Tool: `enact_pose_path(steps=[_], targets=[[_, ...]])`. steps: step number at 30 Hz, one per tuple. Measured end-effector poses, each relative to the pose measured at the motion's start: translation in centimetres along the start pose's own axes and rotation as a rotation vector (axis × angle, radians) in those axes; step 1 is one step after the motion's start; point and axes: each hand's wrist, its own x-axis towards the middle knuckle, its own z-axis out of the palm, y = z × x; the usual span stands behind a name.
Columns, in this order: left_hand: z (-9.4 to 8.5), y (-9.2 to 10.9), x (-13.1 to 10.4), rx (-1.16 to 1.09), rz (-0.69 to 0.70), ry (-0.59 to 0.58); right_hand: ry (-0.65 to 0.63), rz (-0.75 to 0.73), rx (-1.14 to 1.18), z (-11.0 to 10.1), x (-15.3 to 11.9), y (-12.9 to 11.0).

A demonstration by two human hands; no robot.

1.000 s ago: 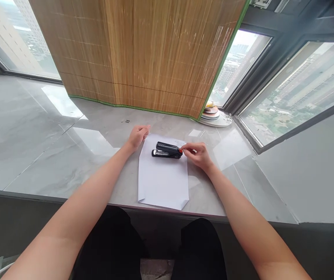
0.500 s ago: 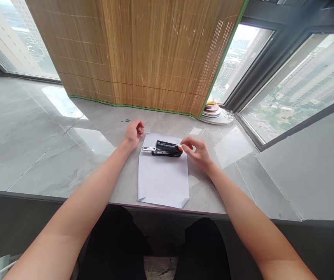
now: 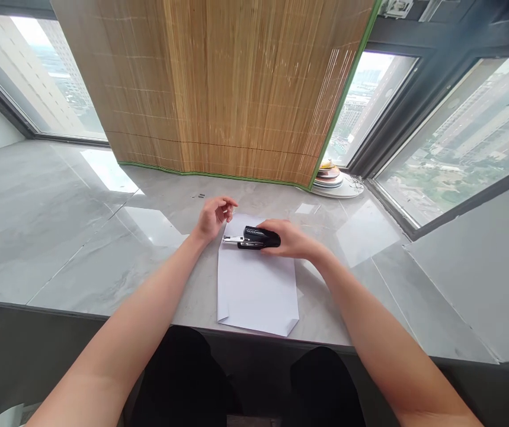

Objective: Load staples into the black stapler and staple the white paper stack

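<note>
Covering the stapler's (image 3: 256, 237) rear end — right hand (image 3: 283, 238), fingertips partly hidden.

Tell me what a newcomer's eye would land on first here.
Probably the big bamboo blind, green-edged, hanging at the back between the windows. Next, the black stapler in the right hand, its metal tray poking out to the left over white paper. Then the stacked plates in the far right corner.

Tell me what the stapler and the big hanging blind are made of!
The stapler looks like glossy black plastic, because it shines; its silvery tray is probably metal, as it gleams. The blind seems to be bamboo or thin wood, lightly shiny, with narrow brown strips.
</note>
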Motion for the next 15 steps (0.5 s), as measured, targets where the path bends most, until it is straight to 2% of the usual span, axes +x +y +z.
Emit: enact_pose_path(steps=[5, 9, 12, 15], targets=[[0.1, 0.1, -0.3, 0.059, 0.028, 0.011, 0.027, 0.047, 0.000, 1.1, -0.6, 1.1], [0.0, 0.1, -0.3, 0.075, 0.035, 0.019, 0.078, 0.015, -0.059, 1.4, -0.7, 1.4], [0.0, 0.0, -0.2, 0.073, 0.039, 0.033, 0.189, -0.016, -0.091, 1.6, -0.7, 1.4], [0.1, -0.3, 0.0, 0.041, 0.004, 0.047, 0.367, -0.036, -0.150, 1.5, -0.8, 1.2]])
